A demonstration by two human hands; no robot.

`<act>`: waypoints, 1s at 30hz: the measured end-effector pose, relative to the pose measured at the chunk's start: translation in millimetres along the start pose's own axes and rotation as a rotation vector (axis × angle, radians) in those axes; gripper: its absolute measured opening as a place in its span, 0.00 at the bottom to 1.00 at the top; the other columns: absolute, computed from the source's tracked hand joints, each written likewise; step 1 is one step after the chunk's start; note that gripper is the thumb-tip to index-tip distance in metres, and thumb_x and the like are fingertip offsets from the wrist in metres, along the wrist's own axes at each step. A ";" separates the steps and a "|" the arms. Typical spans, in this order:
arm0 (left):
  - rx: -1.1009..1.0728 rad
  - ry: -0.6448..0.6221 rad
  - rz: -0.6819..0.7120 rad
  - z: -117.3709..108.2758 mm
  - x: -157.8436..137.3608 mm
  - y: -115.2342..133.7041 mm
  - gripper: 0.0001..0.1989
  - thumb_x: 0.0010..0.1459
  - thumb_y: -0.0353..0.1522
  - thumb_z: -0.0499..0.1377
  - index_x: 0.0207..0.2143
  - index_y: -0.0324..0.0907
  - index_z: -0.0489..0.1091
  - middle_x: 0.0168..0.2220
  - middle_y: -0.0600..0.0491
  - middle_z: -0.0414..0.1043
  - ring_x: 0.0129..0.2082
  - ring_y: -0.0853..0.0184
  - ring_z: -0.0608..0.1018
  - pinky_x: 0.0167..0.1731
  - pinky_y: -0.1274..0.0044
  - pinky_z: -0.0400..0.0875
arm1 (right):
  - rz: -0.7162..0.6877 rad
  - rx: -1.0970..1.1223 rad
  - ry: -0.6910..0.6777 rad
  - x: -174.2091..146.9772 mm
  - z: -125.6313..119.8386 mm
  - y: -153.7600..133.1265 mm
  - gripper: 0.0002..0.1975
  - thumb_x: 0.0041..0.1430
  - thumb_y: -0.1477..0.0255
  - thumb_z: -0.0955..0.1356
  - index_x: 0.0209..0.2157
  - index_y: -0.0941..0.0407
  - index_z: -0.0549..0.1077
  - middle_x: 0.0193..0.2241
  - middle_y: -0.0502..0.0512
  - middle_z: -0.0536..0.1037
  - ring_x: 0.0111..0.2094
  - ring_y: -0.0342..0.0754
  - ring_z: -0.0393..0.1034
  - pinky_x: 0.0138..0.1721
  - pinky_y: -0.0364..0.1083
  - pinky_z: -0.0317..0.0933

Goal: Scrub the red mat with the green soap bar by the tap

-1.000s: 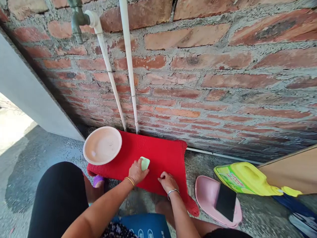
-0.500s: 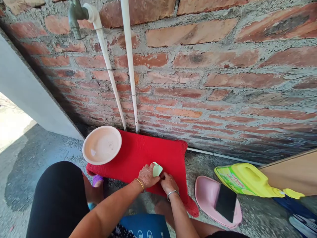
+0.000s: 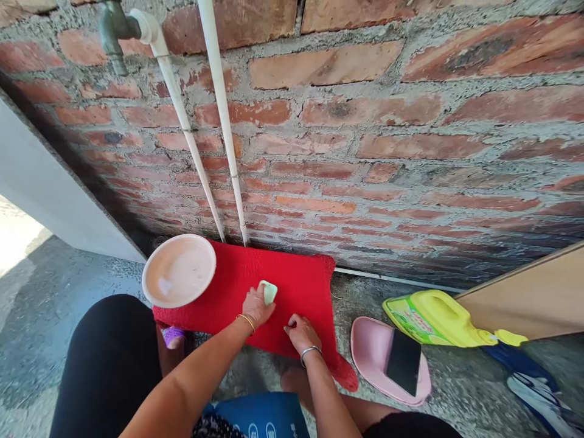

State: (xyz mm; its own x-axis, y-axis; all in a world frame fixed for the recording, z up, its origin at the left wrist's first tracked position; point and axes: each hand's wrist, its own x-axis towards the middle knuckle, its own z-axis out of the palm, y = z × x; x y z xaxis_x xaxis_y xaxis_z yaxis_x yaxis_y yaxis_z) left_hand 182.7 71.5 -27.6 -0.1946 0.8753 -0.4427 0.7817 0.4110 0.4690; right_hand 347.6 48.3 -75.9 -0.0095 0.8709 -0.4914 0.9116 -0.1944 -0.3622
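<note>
My left hand (image 3: 258,307), with a gold bracelet at the wrist, is closed on a pale green flat piece (image 3: 269,292) with rounded corners, which looks like a small case or a bar. It is held over the red cloth (image 3: 296,274), which is spread over a low surface. My right hand (image 3: 303,334), wearing a silver bangle, rests on the cloth to the right with curled fingers. A small dark spot shows at its fingertips; I cannot make out what it is. A pale pink basin (image 3: 207,267) stands on the cloth's left end.
On the right, a dark phone (image 3: 404,361) lies in a pink scoop-shaped tray (image 3: 365,340). Beyond it lies a yellow detergent jug (image 3: 433,316) by a tan board (image 3: 524,298). White pipes (image 3: 223,109) and a tap (image 3: 114,36) run along the brick wall (image 3: 342,128).
My hands have moved apart: the left, with the pale green piece, has gone left and up over the cloth, away from the right. The view has shifted slightly to the right.
</note>
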 end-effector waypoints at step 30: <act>-0.826 -0.808 0.218 -113.8 -108.4 -101.3 0.17 0.35 0.39 0.66 0.25 0.39 0.68 0.20 0.62 0.64 0.21 0.77 0.63 0.23 0.81 0.54 | -0.276 0.954 -0.398 -128.7 -36.2 -119.6 0.28 0.48 0.46 0.65 0.40 0.54 0.73 0.38 0.55 0.73 0.40 0.48 0.67 0.38 0.46 0.62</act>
State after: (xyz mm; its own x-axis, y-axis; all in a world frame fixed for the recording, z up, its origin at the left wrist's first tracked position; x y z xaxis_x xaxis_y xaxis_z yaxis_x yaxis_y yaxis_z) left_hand 57.2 -36.0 59.9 0.5600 0.6536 -0.5091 0.0731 0.5731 0.8162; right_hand 254.7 -24.2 59.3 -0.4565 0.7625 -0.4585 0.1611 -0.4359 -0.8855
